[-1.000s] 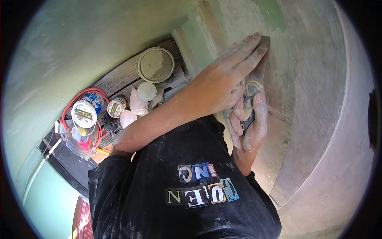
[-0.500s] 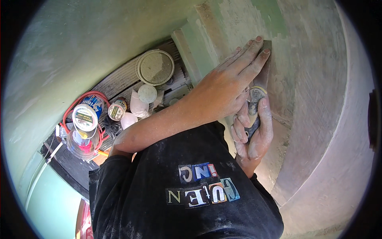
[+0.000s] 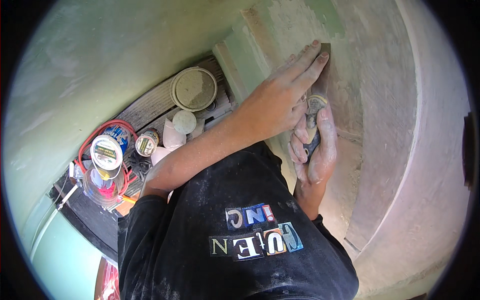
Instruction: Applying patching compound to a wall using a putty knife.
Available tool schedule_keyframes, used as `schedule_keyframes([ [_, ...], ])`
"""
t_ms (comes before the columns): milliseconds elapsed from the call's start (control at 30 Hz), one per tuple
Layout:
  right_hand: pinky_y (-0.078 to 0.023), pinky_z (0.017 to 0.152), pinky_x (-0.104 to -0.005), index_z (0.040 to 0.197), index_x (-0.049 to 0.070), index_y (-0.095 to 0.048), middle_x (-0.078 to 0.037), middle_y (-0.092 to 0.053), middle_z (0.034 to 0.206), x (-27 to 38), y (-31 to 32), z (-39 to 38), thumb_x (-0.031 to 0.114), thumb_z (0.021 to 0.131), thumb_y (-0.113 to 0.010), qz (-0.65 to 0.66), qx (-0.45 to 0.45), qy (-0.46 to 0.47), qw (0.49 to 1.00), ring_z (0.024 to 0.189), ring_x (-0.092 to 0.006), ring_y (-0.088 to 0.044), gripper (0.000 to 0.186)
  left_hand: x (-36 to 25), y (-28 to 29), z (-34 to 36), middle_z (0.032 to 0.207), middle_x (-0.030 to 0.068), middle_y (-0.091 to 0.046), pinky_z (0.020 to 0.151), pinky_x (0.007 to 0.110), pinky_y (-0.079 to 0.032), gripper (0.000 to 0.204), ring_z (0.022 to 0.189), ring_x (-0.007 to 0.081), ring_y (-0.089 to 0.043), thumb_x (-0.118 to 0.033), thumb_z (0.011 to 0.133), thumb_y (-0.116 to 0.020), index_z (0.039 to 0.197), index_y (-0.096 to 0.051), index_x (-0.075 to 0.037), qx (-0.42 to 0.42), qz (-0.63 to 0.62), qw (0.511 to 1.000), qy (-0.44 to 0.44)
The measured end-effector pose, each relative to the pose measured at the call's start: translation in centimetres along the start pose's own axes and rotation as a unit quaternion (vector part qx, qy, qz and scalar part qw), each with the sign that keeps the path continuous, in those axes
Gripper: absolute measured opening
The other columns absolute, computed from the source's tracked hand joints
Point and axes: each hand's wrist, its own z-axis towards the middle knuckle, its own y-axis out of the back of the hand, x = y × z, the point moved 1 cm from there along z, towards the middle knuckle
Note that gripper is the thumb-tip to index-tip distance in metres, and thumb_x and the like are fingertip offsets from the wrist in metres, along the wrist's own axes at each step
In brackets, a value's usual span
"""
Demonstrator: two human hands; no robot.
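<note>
My right hand [image 3: 322, 150], dusted with white powder, wraps the dark handle with a yellow rim of a flat-bladed scraper [image 3: 315, 106]. The scraper's long, narrow blade points up and away, laid against the wall [image 3: 357, 75], which carries smeared pale filler over green. Across the blade lies my left hand [image 3: 287, 95], its fingers stretched out flat toward the far end. These fingers cover part of the blade, and the left palm hides where blade meets handle.
On the ridged board at left stand a round tub [image 3: 194, 89] of grey paste, a white-lidded bucket [image 3: 106, 152], a small labelled can [image 3: 147, 143] and a clear container [image 3: 101, 187]. A red hose [image 3: 80, 162] curls around the bucket. Green walls close in at left.
Both hands and the scraper have shifted slightly left and away along the wall. My right hand keeps its hold on the handle, and the left still lies on the blade.
</note>
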Motion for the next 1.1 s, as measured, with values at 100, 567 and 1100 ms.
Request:
schedule_keyframes([
  [100, -0.025, 0.036, -0.0198, 0.13, 0.006, -0.05, -0.001, -0.046, 0.068, 0.3, 0.2, -0.3, 0.033, 0.11, -0.038, -0.018, -0.008, 0.001, 1.0, 0.039, -0.0058, -0.032, 0.035, -0.3, -0.4, -0.3, 0.163, 0.0179, -0.031, 0.112, 0.043, -0.045, 0.087, 0.14, 0.0413, -0.044, 0.012, 0.077, -0.057, 0.158, -0.034, -0.012, -0.005, 0.001, 1.0, 0.006],
  [567, -0.027, 0.036, -0.0203, 0.127, 0.009, -0.051, -0.001, -0.047, 0.069, -0.5, -0.7, 0.6, 0.033, 0.11, -0.041, 0.032, -0.027, -0.002, 0.999, 0.039, -0.0069, -0.034, 0.032, 0.6, 1.0, 1.4, 0.161, 0.0171, -0.035, 0.114, 0.043, -0.043, 0.08, 0.139, 0.0394, -0.047, 0.008, 0.081, -0.058, 0.157, -0.037, -0.011, 0.014, 0.053, 0.997, -0.055],
  [1100, -0.027, 0.035, -0.0213, 0.118, 0.006, -0.054, -0.001, -0.049, 0.066, -0.3, 0.3, 1.0, 0.031, 0.109, -0.046, 0.052, 0.034, -0.001, 0.998, 0.039, -0.007, -0.036, 0.028, 0.0, 0.3, 0.8, 0.159, 0.0191, -0.038, 0.115, 0.042, -0.042, 0.079, 0.139, 0.0413, -0.046, 0.009, 0.081, -0.055, 0.155, -0.037, -0.009, -0.012, 0.087, 0.995, -0.047],
])
